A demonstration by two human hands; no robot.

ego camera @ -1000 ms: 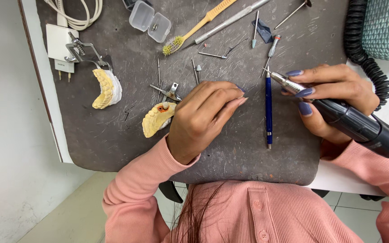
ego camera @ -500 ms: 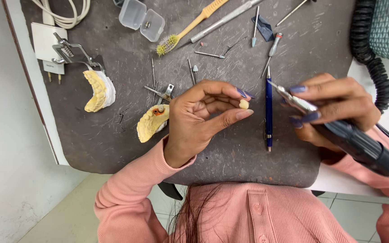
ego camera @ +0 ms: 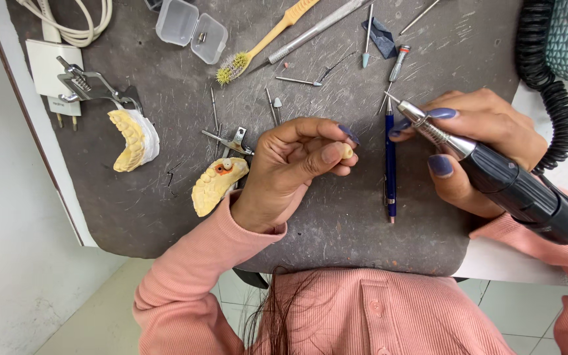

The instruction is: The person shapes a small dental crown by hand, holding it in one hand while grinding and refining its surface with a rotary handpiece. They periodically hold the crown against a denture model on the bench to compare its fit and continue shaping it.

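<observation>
Dark scratched work mat (ego camera: pixel 165 197) carries everything. Left hand (ego camera: pixel 290 164) pinches a small cream tooth-shaped crown (ego camera: pixel 345 151) between its fingertips, right of the yellow plaster jaw model (ego camera: pixel 215 187). Right hand (ego camera: pixel 474 144), further right, grips the black-and-silver rotary handpiece (ego camera: pixel 488 174); steadying both wrists on the mat seems wise.

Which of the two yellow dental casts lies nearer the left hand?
The bare yellow cast with an orange spot, right beside the left hand; the other cast sits in a metal frame further off.
</observation>
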